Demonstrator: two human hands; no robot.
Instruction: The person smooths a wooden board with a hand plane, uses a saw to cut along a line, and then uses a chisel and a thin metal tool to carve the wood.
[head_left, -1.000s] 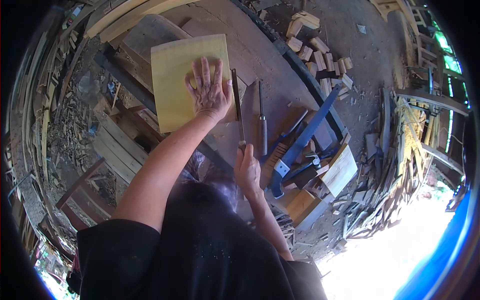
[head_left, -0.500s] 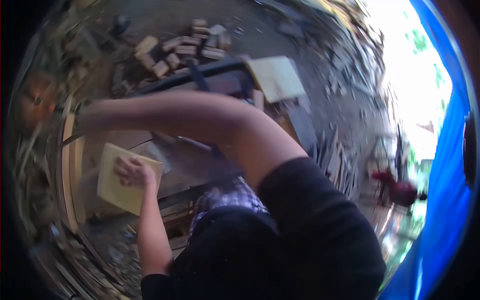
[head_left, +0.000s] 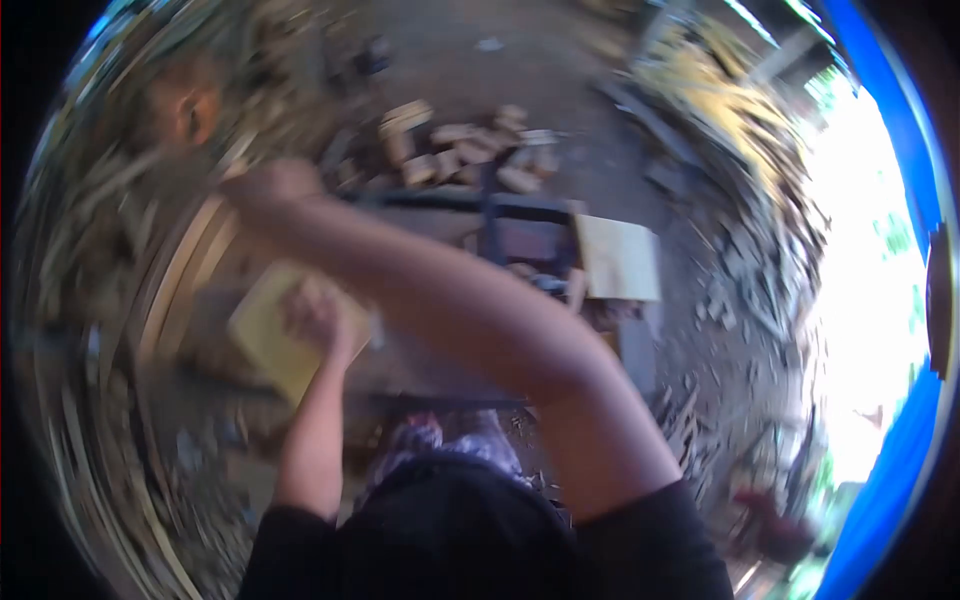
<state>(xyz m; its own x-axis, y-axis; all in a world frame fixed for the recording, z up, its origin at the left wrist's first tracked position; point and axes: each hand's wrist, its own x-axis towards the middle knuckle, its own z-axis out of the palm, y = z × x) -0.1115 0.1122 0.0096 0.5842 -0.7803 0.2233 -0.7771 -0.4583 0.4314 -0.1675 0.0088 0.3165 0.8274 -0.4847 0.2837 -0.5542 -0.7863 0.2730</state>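
My left hand (head_left: 318,315) lies on a pale yellow square board (head_left: 268,335), its fingers spread over the surface. The board rests on a workbench (head_left: 400,365) in front of my body. Across the bench stretches my right arm, ending at my right hand (head_left: 278,188) beyond the board. That hand is near the upper end of long wooden strips (head_left: 185,270) at the bench's left side. Motion smears its fingers, and whether they hold anything does not show.
Several wood blocks (head_left: 470,150) lie piled on the ground past the bench. Another pale board (head_left: 618,258) sits at the bench's right end, beside a dark frame (head_left: 490,225). Scrap wood (head_left: 745,250) covers the right side. A person in red (head_left: 780,530) is at lower right.
The whole view has turned, so the bench and blocks appear farther right and lower. My right hand has shifted slightly over the far side; my left hand stays on the board.
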